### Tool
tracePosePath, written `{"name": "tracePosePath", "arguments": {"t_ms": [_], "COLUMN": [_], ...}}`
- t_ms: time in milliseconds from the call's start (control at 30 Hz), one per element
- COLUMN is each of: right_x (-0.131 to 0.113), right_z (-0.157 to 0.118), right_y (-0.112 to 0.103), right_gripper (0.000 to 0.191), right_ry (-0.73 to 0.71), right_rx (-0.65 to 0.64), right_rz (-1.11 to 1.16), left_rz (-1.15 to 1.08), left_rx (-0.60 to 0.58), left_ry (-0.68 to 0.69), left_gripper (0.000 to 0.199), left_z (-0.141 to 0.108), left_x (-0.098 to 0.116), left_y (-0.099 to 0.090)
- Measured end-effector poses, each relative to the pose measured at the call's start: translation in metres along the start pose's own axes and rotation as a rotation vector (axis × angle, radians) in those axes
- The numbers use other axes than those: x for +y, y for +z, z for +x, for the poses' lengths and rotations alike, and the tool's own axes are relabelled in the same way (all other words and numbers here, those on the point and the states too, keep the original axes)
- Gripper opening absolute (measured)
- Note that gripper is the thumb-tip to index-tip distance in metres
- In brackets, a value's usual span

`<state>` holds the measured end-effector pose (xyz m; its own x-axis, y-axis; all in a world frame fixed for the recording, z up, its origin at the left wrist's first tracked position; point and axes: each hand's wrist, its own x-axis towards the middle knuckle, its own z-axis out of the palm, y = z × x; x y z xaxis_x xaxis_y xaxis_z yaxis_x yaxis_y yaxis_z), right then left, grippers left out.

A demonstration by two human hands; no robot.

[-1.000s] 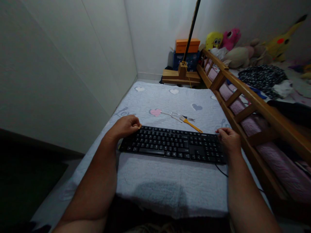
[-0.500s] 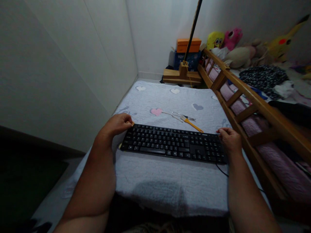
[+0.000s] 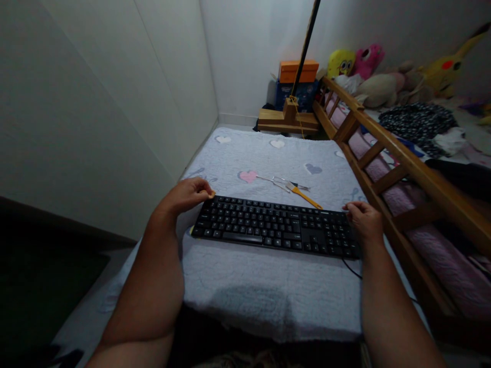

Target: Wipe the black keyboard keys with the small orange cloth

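A black keyboard lies on a pale blue cloth patterned with hearts. At its upper left corner, my left hand is closed in a pinch on a small orange-tan piece that I cannot make out. My right hand is closed at the keyboard's upper right corner, with thumb and index finger at the edge and the palm hiding part of the right end. Beyond the keyboard lie a yellow-handled brush and thin metal tools. A cable runs from under the keyboard towards my right forearm.
A wooden rail borders the cloth on the right, with plush toys and clothes behind it. At the back stand a wooden base with a black pole and an orange box. A pale panel rises on the left.
My left fingertips have shifted slightly right along the keyboard's top edge, and more of the orange-tan piece shows. My right hand keeps its place on the keyboard.
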<state>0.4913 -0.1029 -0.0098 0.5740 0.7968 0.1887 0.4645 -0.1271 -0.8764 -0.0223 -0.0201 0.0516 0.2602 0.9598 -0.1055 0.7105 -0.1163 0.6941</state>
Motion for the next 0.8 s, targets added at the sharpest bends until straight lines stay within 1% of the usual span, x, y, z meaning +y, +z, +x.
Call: {"name": "tracePosePath", "arguments": {"t_ms": [67, 133, 267, 333, 400, 467, 567, 633, 733, 800], "right_x": [-0.002, -0.004, -0.005, -0.005, -0.005, -0.004, 0.0, 0.003, 0.006, 0.006], "right_z": [-0.001, -0.001, -0.001, -0.001, -0.001, -0.001, 0.001, 0.002, 0.003, 0.003], "right_y": [0.0, 0.001, 0.001, 0.001, 0.001, 0.001, 0.001, 0.0, -0.001, 0.0], "right_gripper": [0.024, 0.024, 0.024, 0.023, 0.023, 0.024, 0.024, 0.024, 0.024, 0.025], "right_ry": [0.064, 0.1, 0.125, 0.116, 0.107, 0.103, 0.1, 0.09, 0.07, 0.073], "right_rx": [0.014, 0.015, 0.022, 0.028, 0.03, 0.027, 0.023, 0.017, 0.012, 0.012], "right_rz": [0.019, 0.03, 0.046, 0.047, 0.045, 0.042, 0.041, 0.035, 0.022, 0.019], "left_rz": [0.033, 0.095, 0.264, 0.307, 0.277, 0.197, 0.102, 0.081, 0.125, 0.16], "left_rx": [-0.034, -0.018, 0.089, 0.177, 0.279, 0.339, 0.264, 0.169, 0.043, 0.009], "left_ry": [-0.013, -0.036, -0.105, -0.111, -0.049, 0.074, 0.278, 0.386, 0.488, 0.546], "left_gripper": [0.02, 0.017, 0.014, 0.014, 0.016, 0.02, 0.023, 0.022, 0.02, 0.02], "left_z": [0.002, 0.003, 0.002, 0.0, -0.001, -0.002, -0.003, -0.005, -0.008, -0.009], "left_x": [-0.003, -0.006, -0.003, 0.002, 0.009, 0.018, 0.036, 0.049, 0.065, 0.071], "left_y": [0.001, 0.0, -0.004, -0.005, -0.002, 0.004, 0.022, 0.036, 0.059, 0.073]}}
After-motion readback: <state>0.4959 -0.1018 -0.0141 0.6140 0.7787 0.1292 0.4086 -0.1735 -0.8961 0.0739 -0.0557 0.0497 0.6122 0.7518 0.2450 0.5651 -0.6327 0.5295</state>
